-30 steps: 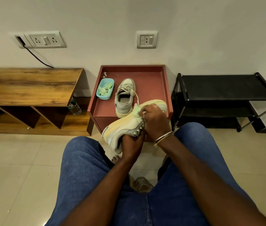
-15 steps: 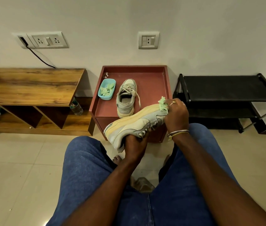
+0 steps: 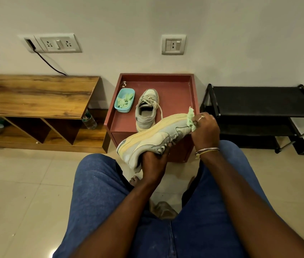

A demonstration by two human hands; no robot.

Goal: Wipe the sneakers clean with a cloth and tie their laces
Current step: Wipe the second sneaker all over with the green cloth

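My left hand [image 3: 154, 161] grips a pale grey and yellow sneaker [image 3: 151, 140] from below, holding it on its side above my knees with the sole turned up and away. My right hand [image 3: 205, 129] pinches a small light-green cloth [image 3: 191, 119] and presses it against the sneaker's toe end. The second sneaker [image 3: 147, 110] stands upright on the red side table [image 3: 177, 94], laces loose, one lace trailing to the right.
A blue tub [image 3: 118, 107] with several green cloth pieces sits left of the second sneaker. A wooden bench [image 3: 35, 94] stands at the left with a water bottle [image 3: 89, 121] beside it, a black shoe rack [image 3: 259, 101] at the right. My knees in blue jeans fill the foreground.
My right hand has slid the cloth along the sneaker from its middle toward the toe end at the right. The left hand has kept its hold underneath.
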